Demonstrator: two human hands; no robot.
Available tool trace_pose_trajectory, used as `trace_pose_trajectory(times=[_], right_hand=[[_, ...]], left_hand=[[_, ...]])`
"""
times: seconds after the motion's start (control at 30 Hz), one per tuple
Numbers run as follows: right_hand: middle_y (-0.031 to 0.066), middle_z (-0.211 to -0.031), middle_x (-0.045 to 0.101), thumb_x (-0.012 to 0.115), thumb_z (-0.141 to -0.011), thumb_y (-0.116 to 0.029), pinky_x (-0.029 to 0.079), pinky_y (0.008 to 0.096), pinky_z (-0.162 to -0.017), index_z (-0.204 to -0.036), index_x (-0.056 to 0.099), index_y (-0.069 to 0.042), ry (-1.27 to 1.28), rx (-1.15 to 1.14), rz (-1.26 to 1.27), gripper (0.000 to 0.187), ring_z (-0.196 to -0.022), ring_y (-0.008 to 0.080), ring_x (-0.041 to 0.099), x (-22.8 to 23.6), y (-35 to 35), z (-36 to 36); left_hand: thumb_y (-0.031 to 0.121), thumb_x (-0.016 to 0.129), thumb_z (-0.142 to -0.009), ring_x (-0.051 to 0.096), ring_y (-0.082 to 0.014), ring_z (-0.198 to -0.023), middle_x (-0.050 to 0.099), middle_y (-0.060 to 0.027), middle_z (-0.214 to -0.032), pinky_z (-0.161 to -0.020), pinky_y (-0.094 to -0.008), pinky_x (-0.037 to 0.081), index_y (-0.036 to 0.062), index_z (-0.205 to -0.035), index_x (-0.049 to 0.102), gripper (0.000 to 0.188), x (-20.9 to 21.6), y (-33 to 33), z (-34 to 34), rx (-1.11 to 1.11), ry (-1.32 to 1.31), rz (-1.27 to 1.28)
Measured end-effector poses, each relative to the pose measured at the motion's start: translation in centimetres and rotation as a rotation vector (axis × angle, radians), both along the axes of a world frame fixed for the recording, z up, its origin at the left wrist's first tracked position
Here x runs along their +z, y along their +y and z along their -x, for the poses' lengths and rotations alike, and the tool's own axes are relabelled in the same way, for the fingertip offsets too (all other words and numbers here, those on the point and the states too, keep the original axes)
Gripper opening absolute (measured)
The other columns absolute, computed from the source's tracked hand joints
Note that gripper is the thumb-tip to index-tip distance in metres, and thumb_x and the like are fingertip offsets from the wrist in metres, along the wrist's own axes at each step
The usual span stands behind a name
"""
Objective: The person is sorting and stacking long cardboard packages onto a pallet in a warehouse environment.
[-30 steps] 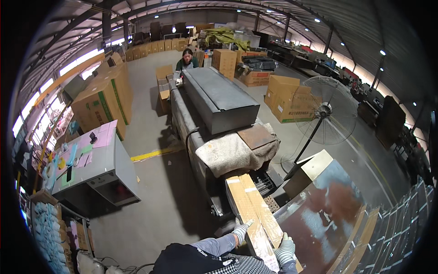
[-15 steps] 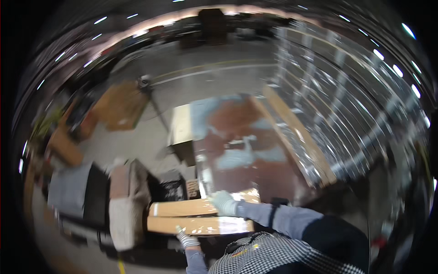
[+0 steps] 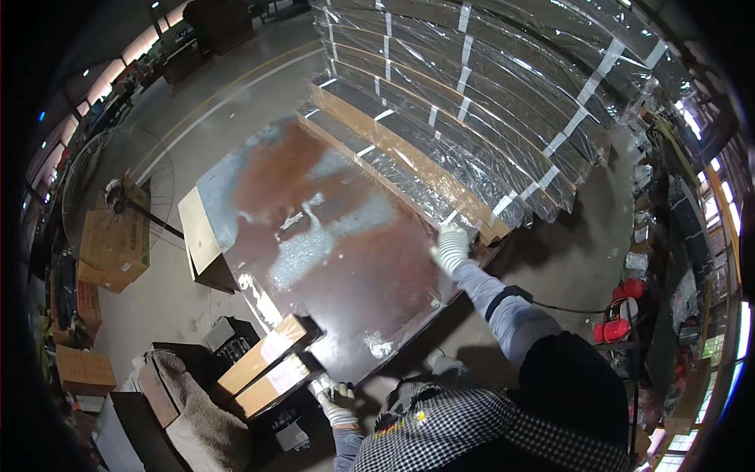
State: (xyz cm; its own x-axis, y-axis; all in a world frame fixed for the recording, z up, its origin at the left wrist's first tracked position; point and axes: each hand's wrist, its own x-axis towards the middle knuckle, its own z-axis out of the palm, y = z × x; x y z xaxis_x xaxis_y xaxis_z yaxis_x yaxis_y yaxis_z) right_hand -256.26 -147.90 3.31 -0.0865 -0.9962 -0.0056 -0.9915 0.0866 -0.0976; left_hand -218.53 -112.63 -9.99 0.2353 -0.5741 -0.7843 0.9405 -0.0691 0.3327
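My left hand, in a white knit glove with a dark patch, is beside the near end of a brown cardboard-wrapped package. Its fingers look apart; whether they touch the package is hard to tell. A second similar package lies parallel to it. My right hand, in a striped white glove, has its fingers closed at the near end of a long package in brown card and clear film. This package lies along the right side of the worn brown and grey tabletop.
Another long card-edged package and a tall film-wrapped stack stand beyond the table's right side. A wire fan and cartons are at left. A cloth-draped seat is low left; red items are at right.
My view has turned right. My right hand has left the paired cardboard packages and moved to the long film-wrapped one. My left hand is now at the pair's near end.
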Motion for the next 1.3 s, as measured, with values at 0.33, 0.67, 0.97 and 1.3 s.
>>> trace_pose_trajectory(times=[0.33,0.67,0.97,1.3], right_hand=[[0.0195,-0.133,0.042,0.08,-0.068,-0.037,0.045,0.0538,-0.094,-0.124,0.05,-0.008,-0.05,0.105,-0.1,0.069,-0.118,0.0372,0.048,-3.0,-2.7,5.1],[0.0223,-0.12,0.054,0.072,-0.07,-0.03,0.038,0.0514,-0.101,-0.122,0.053,0.001,-0.323,0.282,0.1,0.063,-0.116,0.0397,0.048,6.1,5.5,8.6],[0.0199,-0.125,0.054,0.076,-0.064,-0.02,0.044,0.048,-0.099,-0.103,0.063,-0.01,0.008,0.245,0.34,0.042,-0.119,0.0401,0.05,5.6,-2.8,15.0],[0.021,-0.128,0.049,0.072,-0.073,-0.042,0.038,0.0539,-0.091,-0.134,0.055,-0.021,0.128,0.356,0.086,0.067,-0.115,0.039,0.047,3.2,13.9,2.7]], left_hand=[[0.048,0.051,-0.099,0.057,-0.0264,-0.109,0.061,-0.0032,-0.118,-0.09,-0.0426,0.044,0.0223,-0.123,0.056,0.036,-5.8,1.6,2.1,0.462,0.998,0.118],[0.046,0.069,-0.087,0.05,-0.0201,-0.122,0.058,-0.0048,-0.129,-0.098,-0.0444,0.038,0.0118,-0.14,0.047,0.067,7.0,-8.7,17.8,-0.955,-0.29,-0.117],[0.004,0.076,-0.077,0.066,-0.0208,-0.084,0.069,-0.007,-0.1,-0.081,-0.0344,0.054,-0.001,-0.119,0.06,0.045,6.0,-9.7,20.8,-0.498,-0.252,0.074],[0.044,0.091,-0.044,0.065,-0.0339,-0.085,0.068,-0.0164,-0.087,-0.08,-0.043,0.052,0.0031,-0.089,0.066,0.065,11.4,2.1,14.9,-1.108,-1.599,-0.636]])
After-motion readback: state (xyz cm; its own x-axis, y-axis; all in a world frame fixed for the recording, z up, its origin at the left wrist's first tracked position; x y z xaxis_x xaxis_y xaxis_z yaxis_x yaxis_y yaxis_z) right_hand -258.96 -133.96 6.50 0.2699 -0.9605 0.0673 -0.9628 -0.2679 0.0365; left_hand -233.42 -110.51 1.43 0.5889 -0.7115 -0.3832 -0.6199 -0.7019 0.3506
